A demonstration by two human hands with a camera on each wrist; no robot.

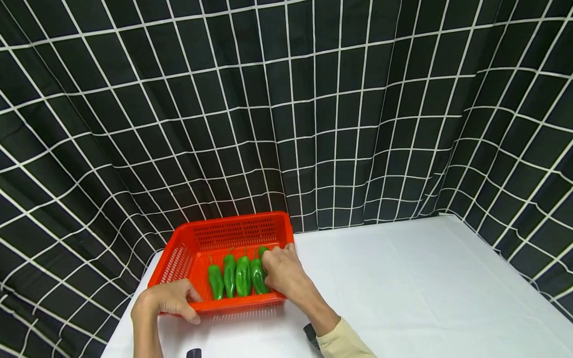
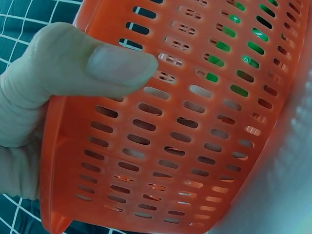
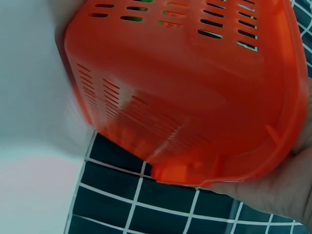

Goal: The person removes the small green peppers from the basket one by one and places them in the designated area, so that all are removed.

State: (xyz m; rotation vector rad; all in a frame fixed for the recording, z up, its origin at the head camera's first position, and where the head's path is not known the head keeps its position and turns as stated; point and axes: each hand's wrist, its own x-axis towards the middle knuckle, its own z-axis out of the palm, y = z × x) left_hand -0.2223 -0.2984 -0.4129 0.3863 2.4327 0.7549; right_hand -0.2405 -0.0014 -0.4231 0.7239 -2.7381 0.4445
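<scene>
My left hand point(image 1: 172, 300) grips the front left rim of a red plastic basket point(image 1: 181, 231), its thumb point(image 2: 117, 66) lying against the slotted outer wall. Several long green peppers point(image 1: 243, 276) lie side by side on the basket's floor, stems toward the back. Over the basket's right end, my right hand point(image 1: 286, 273) reaches down with curled fingers around the rightmost green pepper point(image 1: 262, 250), most of which it hides. The fingertips are out of sight. In the right wrist view, part of that hand point(image 3: 287, 190) shows behind the basket's rounded corner rim.
A white cloth covers the table point(image 1: 385, 278), which extends to the right of the basket. A black curtain with a white grid point(image 1: 327, 114) hangs behind and along both sides, close to the basket's back. Small dark objects point(image 1: 194, 353) show near both wrists.
</scene>
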